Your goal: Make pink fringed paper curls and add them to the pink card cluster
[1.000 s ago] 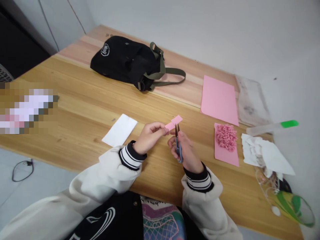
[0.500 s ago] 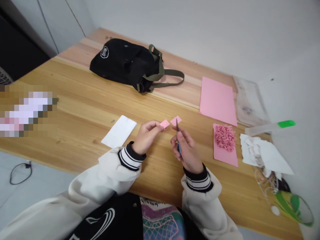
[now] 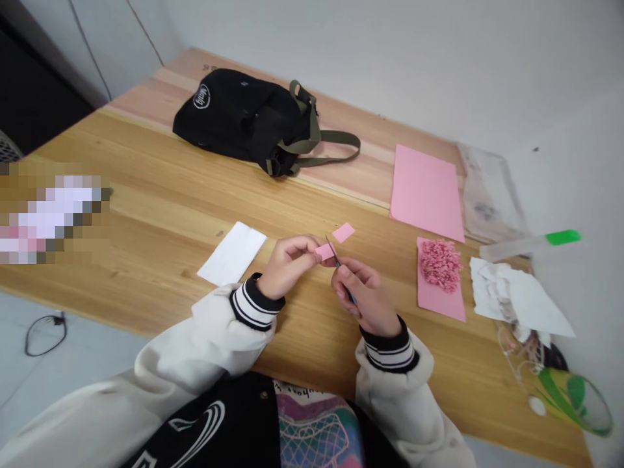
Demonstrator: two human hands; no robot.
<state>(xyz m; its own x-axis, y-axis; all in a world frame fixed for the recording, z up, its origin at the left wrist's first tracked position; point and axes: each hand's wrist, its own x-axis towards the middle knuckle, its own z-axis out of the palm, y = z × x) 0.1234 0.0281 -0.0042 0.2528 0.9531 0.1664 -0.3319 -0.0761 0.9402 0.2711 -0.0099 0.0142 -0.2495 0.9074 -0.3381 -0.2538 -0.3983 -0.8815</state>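
My left hand [image 3: 291, 263] pinches a small piece of pink paper [image 3: 325, 251] between thumb and fingers. Closed around the handles of a pair of scissors [image 3: 334, 250], my right hand [image 3: 363, 289] holds the blades at the right end of that piece. Whether the blades are parted is too small to tell. Just beyond the scissors a second small pink paper piece [image 3: 344, 232] lies on the wooden table [image 3: 292, 331]. To the left of my left hand is a folded white paper [image 3: 233, 253].
A black bag [image 3: 244, 120] with olive straps lies at the back. On the right are a large pink sheet [image 3: 427, 192], curly pink shreds [image 3: 441, 265] on another pink sheet, torn white paper [image 3: 524, 296], a green-capped clear tube [image 3: 531, 246] and a green-rimmed object [image 3: 578, 400].
The scissors have moved left and tilted, from over the loose pink piece to the piece in my left hand. The loose piece now shows whole on the table.
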